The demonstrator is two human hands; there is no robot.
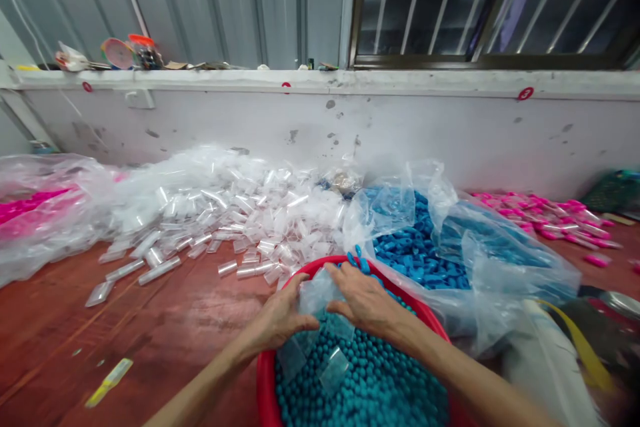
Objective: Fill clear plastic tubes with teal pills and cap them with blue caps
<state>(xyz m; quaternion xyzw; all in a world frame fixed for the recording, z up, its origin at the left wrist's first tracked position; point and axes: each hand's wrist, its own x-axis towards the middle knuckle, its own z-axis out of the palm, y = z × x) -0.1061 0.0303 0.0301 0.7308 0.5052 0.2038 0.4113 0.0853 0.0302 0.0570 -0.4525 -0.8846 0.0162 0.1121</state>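
A red basin (263,383) full of small teal balls (385,373) stands right in front of me. Over its far side, my left hand (283,315) and my right hand (364,297) curve round a bunch of clear plastic tubes (316,293), gripping it between them. My thumbs point inward, and some fingertips are hidden behind the bunch. Below my hands, a loose clear piece (334,370) rests on the balls. A few blue plastic pieces (361,260) show at the rim, just beyond my right fingers.
A heap of clear tubes (270,213) spreads across the red tabletop (200,333). At right lie a bag of blue pieces (420,253) and pink pieces (550,213); a bag with pink contents (40,207) is far left. A yellow-handled cutter (109,381) lies front left. A wall (425,127) closes the back.
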